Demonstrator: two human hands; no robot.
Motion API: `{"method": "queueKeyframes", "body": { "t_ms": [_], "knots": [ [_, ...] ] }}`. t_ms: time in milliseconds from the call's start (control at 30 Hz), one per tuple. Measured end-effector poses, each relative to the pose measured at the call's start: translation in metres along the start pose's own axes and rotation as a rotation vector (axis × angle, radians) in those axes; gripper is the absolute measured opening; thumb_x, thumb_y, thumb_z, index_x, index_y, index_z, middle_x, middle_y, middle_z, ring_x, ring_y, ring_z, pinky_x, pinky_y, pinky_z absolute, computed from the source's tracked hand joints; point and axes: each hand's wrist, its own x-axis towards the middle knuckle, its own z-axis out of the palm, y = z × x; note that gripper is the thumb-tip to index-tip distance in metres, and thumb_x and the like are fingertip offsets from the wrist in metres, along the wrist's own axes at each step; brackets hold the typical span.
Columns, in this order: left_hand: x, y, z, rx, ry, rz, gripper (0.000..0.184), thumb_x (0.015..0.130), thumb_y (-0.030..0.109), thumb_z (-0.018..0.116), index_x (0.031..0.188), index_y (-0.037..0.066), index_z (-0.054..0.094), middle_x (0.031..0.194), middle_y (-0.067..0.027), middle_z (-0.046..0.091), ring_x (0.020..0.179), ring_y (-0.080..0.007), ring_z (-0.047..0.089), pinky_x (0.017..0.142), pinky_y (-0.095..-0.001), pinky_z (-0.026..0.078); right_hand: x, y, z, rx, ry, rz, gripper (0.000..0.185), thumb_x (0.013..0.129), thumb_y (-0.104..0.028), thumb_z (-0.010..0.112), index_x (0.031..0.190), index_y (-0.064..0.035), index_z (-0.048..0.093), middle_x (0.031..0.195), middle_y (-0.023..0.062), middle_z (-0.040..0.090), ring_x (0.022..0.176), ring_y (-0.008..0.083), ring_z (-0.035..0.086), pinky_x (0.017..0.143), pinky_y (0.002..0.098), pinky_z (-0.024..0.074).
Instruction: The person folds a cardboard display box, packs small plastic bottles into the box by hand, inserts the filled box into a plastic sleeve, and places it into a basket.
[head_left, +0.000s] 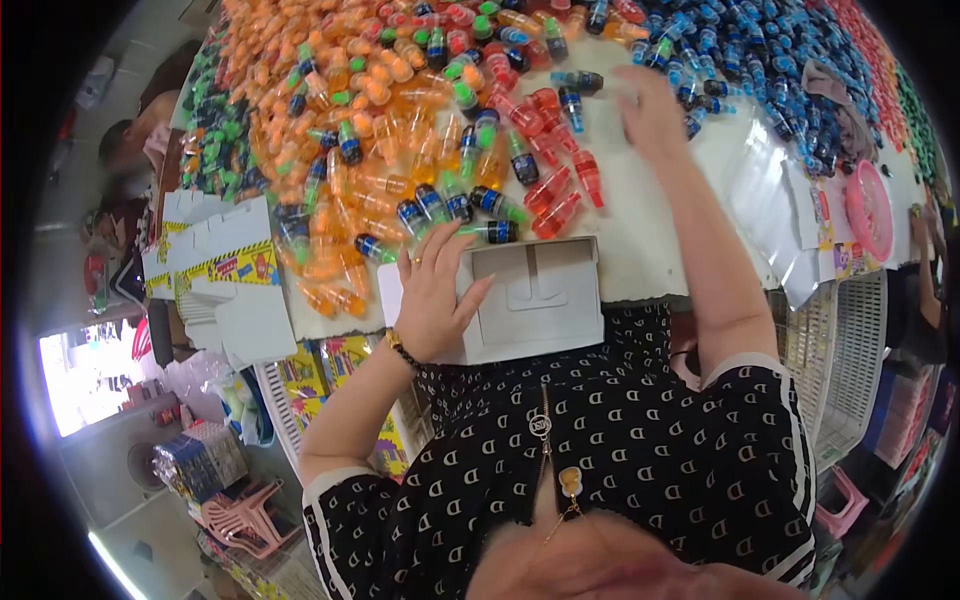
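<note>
An open white cardboard box (pixel 530 348) stands at the table's near edge, its inside showing bare. My left hand (pixel 432 285) rests on the box's left side, fingers stretched out and thumb apart. Close to those fingertips lie small bottles with dark labels and green caps, one of them a dark-labelled bottle (pixel 492 232). My right hand (pixel 650 115) reaches far across the table beside a blue bottle (pixel 571 108) and the edge of the blue pile. Motion smears its fingers, so I cannot tell whether they hold anything. Red bottles (pixel 550 190) lie between my hands.
Heaps of orange bottles (pixel 300 110) and blue bottles (pixel 750 60) cover the table's far side. Flattened white cartons (pixel 225 270) are stacked at left. A pink basket (pixel 868 210) stands at right, above a white plastic crate (pixel 850 350). Other people sit at both sides.
</note>
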Motion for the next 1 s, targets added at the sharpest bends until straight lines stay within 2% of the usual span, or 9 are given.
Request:
{"method": "queueKeyframes", "body": {
  "t_ms": [67, 167, 333, 433, 667, 867, 933, 967, 1000],
  "knots": [
    [0.008, 0.002, -0.013, -0.005, 0.005, 0.014, 0.044, 0.087, 0.030, 0.061, 0.125, 0.011, 0.049, 0.136, -0.0125, 0.044, 0.129, -0.0330, 0.038, 0.105, -0.0566, 0.020, 0.019, 0.021, -0.023, -0.357, -0.071, 0.225, 0.028, 0.085, -0.017, 0.061, 0.112, -0.0095, 0.062, 0.103, 0.0172, 0.065, 0.099, 0.0341, 0.061, 0.084, 0.0422, 0.0496],
    [0.034, 0.001, -0.032, -0.017, 0.021, 0.062, 0.040, 0.088, 0.028, 0.060, 0.123, 0.010, 0.051, 0.134, -0.0133, 0.045, 0.125, -0.0332, 0.041, 0.104, -0.0537, 0.025, 0.025, 0.065, -0.016, -0.571, -0.217, 0.289, 0.031, 0.084, -0.020, 0.061, 0.112, -0.0076, 0.060, 0.096, 0.0171, 0.066, 0.090, 0.0366, 0.063, 0.077, 0.0451, 0.0503],
    [0.112, -0.007, -0.042, 0.185, 0.088, 0.382, 0.032, 0.085, 0.013, 0.059, 0.116, 0.009, 0.057, 0.120, -0.0130, 0.054, 0.109, -0.0333, 0.054, 0.088, -0.0437, 0.047, 0.039, 0.079, -0.007, -0.553, -0.305, 0.344, 0.039, 0.082, -0.024, 0.062, 0.116, -0.0059, 0.057, 0.102, 0.0191, 0.065, 0.094, 0.0368, 0.063, 0.080, 0.0443, 0.0502],
    [0.160, -0.017, -0.026, 0.255, -0.037, 0.355, 0.036, 0.082, 0.011, 0.061, 0.118, 0.011, 0.057, 0.112, -0.0106, 0.055, 0.106, -0.0331, 0.055, 0.085, -0.0441, 0.049, 0.037, 0.070, -0.014, -0.365, -0.080, 0.385, 0.046, 0.080, -0.019, 0.063, 0.122, -0.0048, 0.052, 0.105, 0.0200, 0.063, 0.095, 0.0361, 0.062, 0.082, 0.0408, 0.0503],
    [0.211, -0.008, 0.018, 0.666, -0.075, 0.368, 0.034, 0.082, 0.013, 0.063, 0.116, 0.010, 0.057, 0.111, -0.0092, 0.056, 0.106, -0.0300, 0.056, 0.086, -0.0390, 0.048, -0.013, 0.034, -0.031, 0.120, -0.124, 0.315, 0.050, 0.078, -0.004, 0.061, 0.127, -0.0091, 0.049, 0.102, 0.0175, 0.062, 0.093, 0.0321, 0.061, 0.081, 0.0369, 0.0497],
    [0.223, -0.019, 0.020, 0.487, -0.056, 0.334, 0.036, 0.081, 0.016, 0.065, 0.116, 0.010, 0.058, 0.109, -0.0086, 0.060, 0.102, -0.0296, 0.059, 0.084, -0.0382, 0.049, -0.014, 0.021, -0.057, 0.481, -0.041, 0.331, 0.050, 0.077, 0.002, 0.060, 0.125, -0.0134, 0.053, 0.105, 0.0138, 0.063, 0.092, 0.0290, 0.060, 0.082, 0.0363, 0.0489],
    [0.222, -0.016, 0.008, 0.135, -0.076, 0.110, 0.039, 0.082, 0.018, 0.067, 0.118, 0.009, 0.057, 0.107, -0.0084, 0.063, 0.098, -0.0269, 0.061, 0.084, -0.0370, 0.049, -0.018, 0.007, -0.072, 0.018, -0.505, -0.416, 0.047, 0.074, 0.004, 0.062, 0.117, -0.0132, 0.060, 0.115, 0.0100, 0.061, 0.093, 0.0285, 0.060, 0.084, 0.0366, 0.0483],
    [0.221, -0.019, 0.006, 0.136, -0.078, 0.106, 0.039, 0.082, 0.018, 0.067, 0.118, 0.009, 0.057, 0.107, -0.0084, 0.063, 0.098, -0.0269, 0.061, 0.084, -0.0370, 0.049, -0.027, -0.004, -0.070, 0.022, -0.507, -0.417, 0.047, 0.074, 0.004, 0.062, 0.117, -0.0132, 0.060, 0.115, 0.0100, 0.061, 0.093, 0.0285, 0.060, 0.084, 0.0366, 0.0483],
    [0.219, -0.023, 0.004, -0.198, -0.113, 0.020, 0.040, 0.082, 0.019, 0.069, 0.119, 0.008, 0.055, 0.106, -0.0081, 0.063, 0.094, -0.0244, 0.062, 0.080, -0.0361, 0.050, -0.038, -0.020, -0.064, -0.019, -0.509, -0.511, 0.044, 0.072, 0.004, 0.064, 0.112, -0.0125, 0.063, 0.119, 0.0087, 0.060, 0.094, 0.0293, 0.060, 0.087, 0.0379, 0.0480]
  ]
}}
